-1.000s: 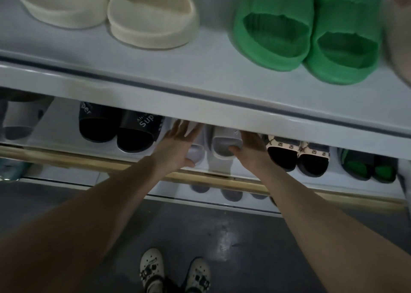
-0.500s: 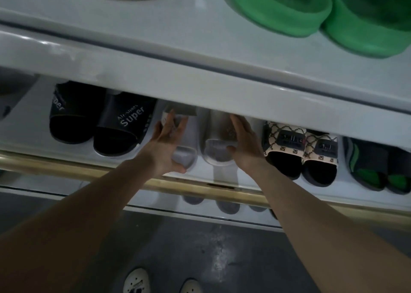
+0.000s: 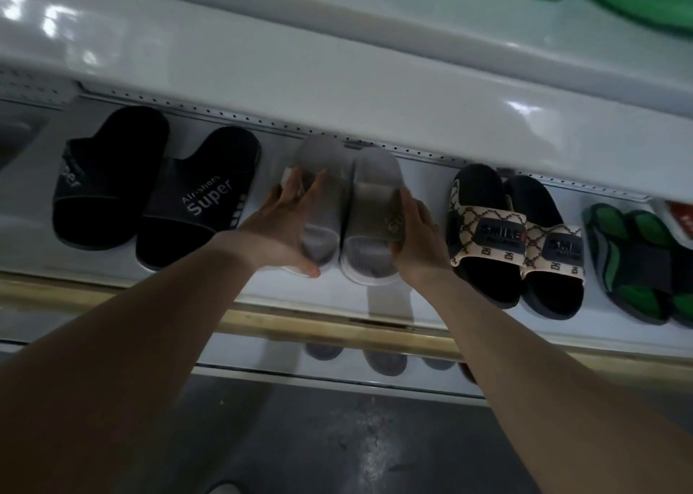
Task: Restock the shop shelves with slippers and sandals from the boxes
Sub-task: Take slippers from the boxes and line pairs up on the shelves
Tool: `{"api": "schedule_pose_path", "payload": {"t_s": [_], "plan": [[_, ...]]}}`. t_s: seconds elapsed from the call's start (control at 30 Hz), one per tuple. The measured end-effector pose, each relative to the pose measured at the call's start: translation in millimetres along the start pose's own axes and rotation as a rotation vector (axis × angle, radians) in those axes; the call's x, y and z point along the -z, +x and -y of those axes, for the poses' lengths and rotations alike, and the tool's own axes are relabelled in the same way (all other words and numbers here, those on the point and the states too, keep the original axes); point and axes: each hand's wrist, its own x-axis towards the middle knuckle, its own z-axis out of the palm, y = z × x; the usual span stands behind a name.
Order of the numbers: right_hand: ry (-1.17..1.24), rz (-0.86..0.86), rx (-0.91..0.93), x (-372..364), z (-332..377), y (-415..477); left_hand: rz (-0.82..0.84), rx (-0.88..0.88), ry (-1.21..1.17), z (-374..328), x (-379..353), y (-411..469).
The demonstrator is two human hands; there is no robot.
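Grey slippers (image 3: 360, 201) sat side by side on the shelf (image 3: 262, 287), between black slippers (image 3: 195, 201) left and patterned sandals (image 3: 498, 238) right. Your left hand (image 3: 279, 227) had its fingers curled round one; your right hand (image 3: 416, 238) gripped the other.

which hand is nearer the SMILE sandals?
Right. The right hand grips the right grey slipper right beside the sandals; the left hand grips the left grey slipper, farther away.

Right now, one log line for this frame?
step: placing | left hand: grips left grey slipper | right hand: grips right grey slipper | where: shelf, between black Super pair and patterned pair
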Motion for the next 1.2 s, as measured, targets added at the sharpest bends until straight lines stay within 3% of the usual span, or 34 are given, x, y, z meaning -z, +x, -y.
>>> {"api": "schedule_pose_path", "payload": {"t_s": [0.3, 0.5, 0.7, 1.2], "plan": [[0.055, -0.051, 0.013, -4, 2, 7, -0.024, -0.014, -0.014, -1, 0, -7], [0.004, 0.091, 0.153, 10, 9, 25, -0.108, -0.062, -0.093, 17, -6, -1], [-0.035, 0.000, 0.033, 16, 9, 3, -0.216, -0.046, -0.076, 24, -9, -3], [0.031, 0.020, 0.071, 8, 17, 3, -0.283, -0.053, -0.014, 23, -13, 10]]}}
